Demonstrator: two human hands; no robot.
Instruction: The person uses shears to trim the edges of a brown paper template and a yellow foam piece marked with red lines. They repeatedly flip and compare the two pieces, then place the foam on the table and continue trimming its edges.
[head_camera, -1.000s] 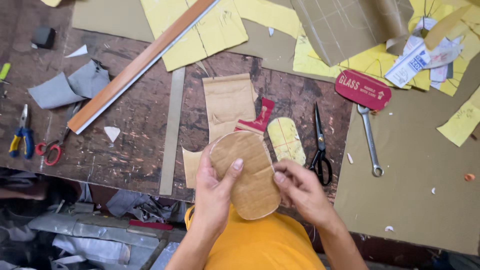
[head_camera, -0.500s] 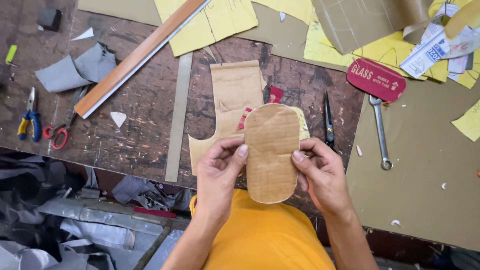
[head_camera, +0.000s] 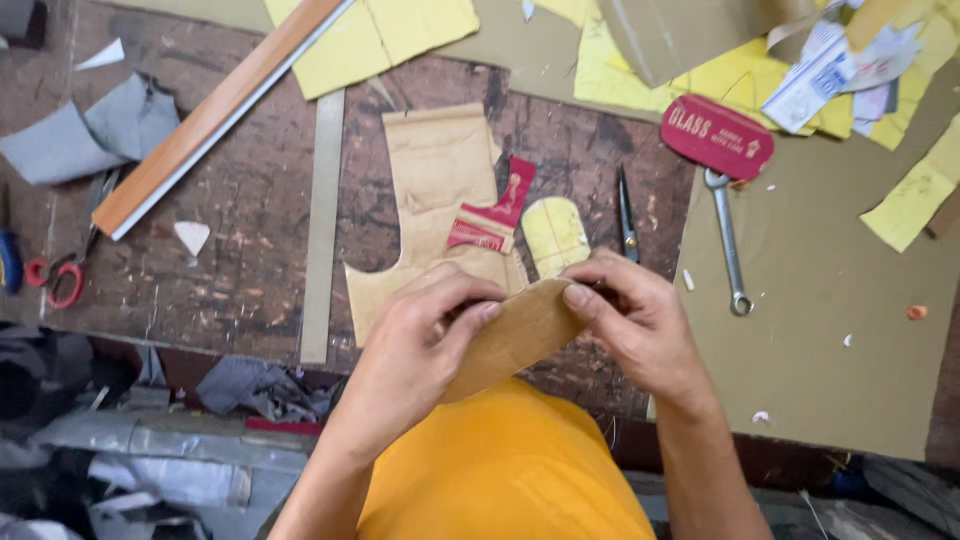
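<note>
Both my hands hold a brown, sole-shaped cardboard piece (head_camera: 520, 330) just above the near edge of the worn wooden table (head_camera: 240, 210). My left hand (head_camera: 420, 350) grips its near end with thumb and fingers. My right hand (head_camera: 635, 320) pinches its far end. The piece is tilted and bent, its flat face turned partly away from me. Under it lies a larger brown cardboard offcut (head_camera: 435, 190) with a curved cut-out, a red paper scrap (head_camera: 495, 215) and a small yellow sole-shaped cut-out (head_camera: 556, 235).
Black scissors (head_camera: 627, 215) and a metal spanner (head_camera: 728, 240) lie right of my hands, beside a red oval sign (head_camera: 715, 135) and a brown board (head_camera: 830, 300). A wooden ruler (head_camera: 215, 115), grey scraps (head_camera: 90, 135), red-handled scissors (head_camera: 65, 275) and yellow sheets (head_camera: 380, 35) surround them.
The cardboard piece went from held upright, flat face toward me, to lowered and tilted sideways. Both hands shifted their grip to its ends and bent it.
</note>
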